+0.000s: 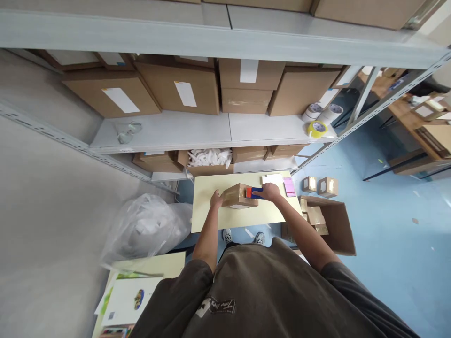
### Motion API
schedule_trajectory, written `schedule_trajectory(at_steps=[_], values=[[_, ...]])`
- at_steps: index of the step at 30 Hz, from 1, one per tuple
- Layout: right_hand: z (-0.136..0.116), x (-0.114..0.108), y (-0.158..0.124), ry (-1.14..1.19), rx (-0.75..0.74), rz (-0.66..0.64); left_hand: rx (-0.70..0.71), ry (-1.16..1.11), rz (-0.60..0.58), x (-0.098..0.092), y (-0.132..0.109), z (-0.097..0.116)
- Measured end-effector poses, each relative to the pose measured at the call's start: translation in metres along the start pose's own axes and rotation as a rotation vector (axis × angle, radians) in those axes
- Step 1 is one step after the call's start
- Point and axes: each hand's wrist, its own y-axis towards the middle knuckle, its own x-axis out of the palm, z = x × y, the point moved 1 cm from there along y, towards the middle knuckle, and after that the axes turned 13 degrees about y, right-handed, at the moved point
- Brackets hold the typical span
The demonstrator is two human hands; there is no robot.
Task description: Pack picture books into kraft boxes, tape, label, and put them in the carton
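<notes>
A small cardboard box [235,195] lies on the pale yellow table [207,217], with shiny tape on its top and a white label on its near side. My left hand [216,199] holds the box at its left end. In my right hand [270,191] is a blue and orange-red tape dispenser [254,193], its fingers closed round the blue part. The dispenser's orange-red end is against the box's right end. Just past my right hand lie a pink pad [289,187] and some white paper [272,179].
Above the table, a grey shelf [169,129] carries cardboard boxes, tape rolls [317,128] and clear glasses [127,132]. A stuffed plastic bag [148,225] stands left. On the right floor are a large open carton [340,225] and two small boxes [327,187].
</notes>
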Motion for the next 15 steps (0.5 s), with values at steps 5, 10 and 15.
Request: schedule_trajectory(at_steps=[5,10,15], values=[[-0.047,0.003,0.005,0.014,-0.012,-0.011,0.239,-0.063,-0.047,-0.016,-0.026,0.027],[-0.071,0.011,0.01,0.051,0.016,0.007,0.2,0.139,-0.011,-0.004,-0.05,0.059],[-0.05,0.005,0.009,0.042,0.002,0.011,0.148,0.18,-0.026,0.028,-0.071,0.077]])
